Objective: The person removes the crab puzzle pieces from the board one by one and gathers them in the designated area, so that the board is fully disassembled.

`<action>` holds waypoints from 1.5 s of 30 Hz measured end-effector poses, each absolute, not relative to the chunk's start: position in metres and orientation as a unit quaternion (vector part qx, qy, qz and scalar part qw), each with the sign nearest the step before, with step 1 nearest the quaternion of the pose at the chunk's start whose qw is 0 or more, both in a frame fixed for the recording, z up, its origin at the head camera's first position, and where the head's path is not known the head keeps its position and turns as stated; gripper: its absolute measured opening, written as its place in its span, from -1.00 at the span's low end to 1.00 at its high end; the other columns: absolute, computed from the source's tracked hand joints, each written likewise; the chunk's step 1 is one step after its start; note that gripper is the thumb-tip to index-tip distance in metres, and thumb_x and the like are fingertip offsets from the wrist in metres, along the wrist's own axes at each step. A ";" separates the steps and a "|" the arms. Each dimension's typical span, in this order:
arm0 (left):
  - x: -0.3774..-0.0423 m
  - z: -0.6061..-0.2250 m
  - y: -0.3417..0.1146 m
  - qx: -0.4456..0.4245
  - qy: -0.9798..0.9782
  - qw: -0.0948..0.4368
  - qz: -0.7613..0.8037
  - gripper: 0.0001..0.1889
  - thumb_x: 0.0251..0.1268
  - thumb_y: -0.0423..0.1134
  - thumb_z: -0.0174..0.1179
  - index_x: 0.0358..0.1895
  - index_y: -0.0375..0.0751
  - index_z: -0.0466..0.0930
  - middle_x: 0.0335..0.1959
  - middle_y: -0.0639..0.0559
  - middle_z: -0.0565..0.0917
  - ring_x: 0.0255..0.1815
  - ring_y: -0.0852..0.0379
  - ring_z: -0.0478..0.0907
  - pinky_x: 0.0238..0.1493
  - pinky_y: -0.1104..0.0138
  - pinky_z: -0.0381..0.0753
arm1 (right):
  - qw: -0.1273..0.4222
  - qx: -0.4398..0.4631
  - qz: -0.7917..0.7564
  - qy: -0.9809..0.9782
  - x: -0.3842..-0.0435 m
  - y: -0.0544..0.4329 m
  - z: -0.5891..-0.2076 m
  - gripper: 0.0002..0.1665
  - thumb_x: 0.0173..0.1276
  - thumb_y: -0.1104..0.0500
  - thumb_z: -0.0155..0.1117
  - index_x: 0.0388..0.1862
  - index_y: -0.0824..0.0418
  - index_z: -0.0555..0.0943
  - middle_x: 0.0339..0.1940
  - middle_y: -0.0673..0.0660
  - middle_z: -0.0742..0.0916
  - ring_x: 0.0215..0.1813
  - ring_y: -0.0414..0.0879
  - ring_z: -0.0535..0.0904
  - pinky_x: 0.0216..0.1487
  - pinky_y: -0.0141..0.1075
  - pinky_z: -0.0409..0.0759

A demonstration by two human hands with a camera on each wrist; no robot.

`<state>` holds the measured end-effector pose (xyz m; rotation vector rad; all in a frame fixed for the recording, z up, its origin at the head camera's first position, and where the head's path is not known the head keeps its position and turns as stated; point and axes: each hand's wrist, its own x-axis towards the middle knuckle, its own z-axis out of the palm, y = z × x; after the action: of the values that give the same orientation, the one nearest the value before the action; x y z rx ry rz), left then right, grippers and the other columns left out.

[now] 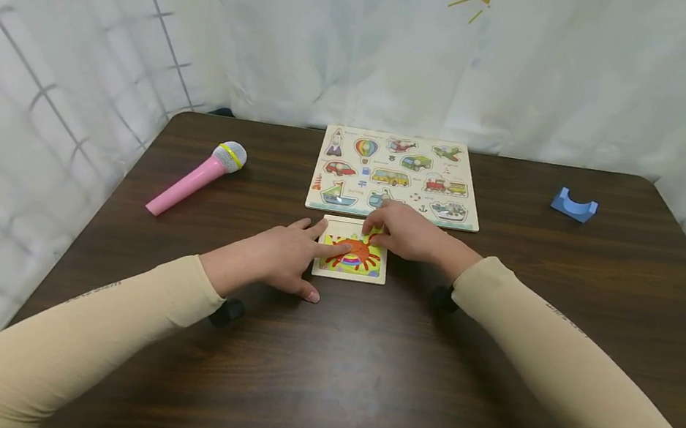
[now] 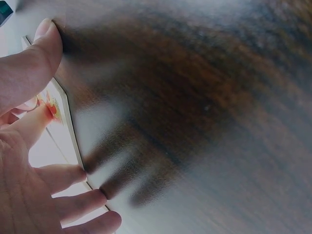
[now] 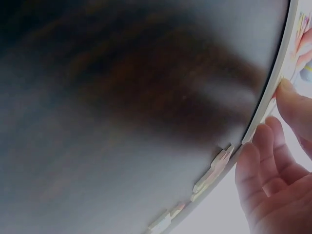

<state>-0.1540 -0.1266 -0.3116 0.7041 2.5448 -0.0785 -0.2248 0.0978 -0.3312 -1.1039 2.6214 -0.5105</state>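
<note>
A small wooden puzzle tray (image 1: 340,225) lies flat on the table, with a crab picture (image 1: 350,262) made of yellow and red pieces inside it. Bare wood shows along its upper left. My left hand (image 1: 273,257) lies at its left side with spread fingers, the index fingertip resting on the crab. In the left wrist view, the other fingers of this hand (image 2: 24,156) reach along the tray's edge. At the tray's upper right corner, my right hand (image 1: 408,231) pinches a yellow puzzle piece (image 1: 374,234) with a red claw, partly hidden by thumb and index finger.
Right behind the tray lies a larger wooden vehicle puzzle board (image 1: 383,209). A pink toy microphone (image 1: 191,182) lies at the left, and a blue block with a curved notch (image 1: 573,205) at the far right. White curtains (image 1: 368,47) hang behind the dark table (image 1: 319,373).
</note>
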 end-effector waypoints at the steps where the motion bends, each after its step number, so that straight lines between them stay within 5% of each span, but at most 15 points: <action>1: -0.154 -0.311 -0.127 0.258 0.933 0.248 -0.029 0.02 0.20 0.23 0.39 0.66 0.34 -0.03 0.69 -0.31 -0.09 0.64 -0.39 0.03 0.42 -0.19 0.39 | 0.127 -0.377 -0.175 0.901 -0.225 0.097 -0.331 -0.86 0.40 0.28 0.37 -0.09 0.22 0.75 -0.16 0.17 0.68 -0.14 -0.01 0.51 -0.04 -0.16 0.55; 13: -0.153 -0.309 -0.125 0.257 0.933 0.252 -0.028 0.02 0.20 0.23 0.40 0.66 0.34 -0.03 0.69 -0.31 -0.10 0.64 -0.38 0.02 0.43 -0.16 0.39 | 0.108 -0.378 -0.186 0.901 -0.223 0.096 -0.329 -0.90 0.35 0.31 0.42 -0.17 0.21 0.72 -0.11 0.18 0.70 -0.03 0.04 0.52 0.08 -0.08 0.56; 24: -0.153 -0.309 -0.125 0.256 0.934 0.247 -0.032 0.03 0.19 0.23 0.40 0.66 0.34 -0.03 0.69 -0.32 -0.06 0.64 -0.36 0.03 0.43 -0.16 0.39 | 0.114 -0.325 -0.254 0.904 -0.223 0.101 -0.327 -0.67 0.31 0.27 0.48 0.01 0.27 0.63 -0.07 0.19 0.71 -0.07 0.05 0.59 0.07 -0.08 0.59; 32: -0.153 -0.310 -0.125 0.255 0.933 0.252 -0.035 0.03 0.18 0.24 0.41 0.66 0.36 -0.03 0.69 -0.30 -0.07 0.63 -0.36 0.04 0.42 -0.17 0.40 | 0.140 -0.297 -0.297 0.897 -0.225 0.109 -0.327 -0.66 0.39 0.22 0.42 0.13 0.17 0.68 -0.14 0.16 0.77 -0.23 -0.01 0.64 -0.17 -0.21 0.58; 45: -0.152 -0.310 -0.124 0.252 0.934 0.250 -0.033 0.03 0.19 0.22 0.41 0.66 0.35 -0.03 0.69 -0.29 -0.08 0.64 -0.36 0.02 0.44 -0.17 0.37 | 0.091 -0.211 -0.317 0.920 -0.226 0.181 -0.313 -0.78 0.35 0.20 0.47 -0.13 0.22 0.62 -0.21 0.16 0.78 -0.19 -0.02 0.66 -0.16 -0.18 0.53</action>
<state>-0.1520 -0.1244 -0.3100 0.6857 2.5440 -0.0902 -0.2257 0.1806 -0.3126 -0.6269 2.7335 -0.9433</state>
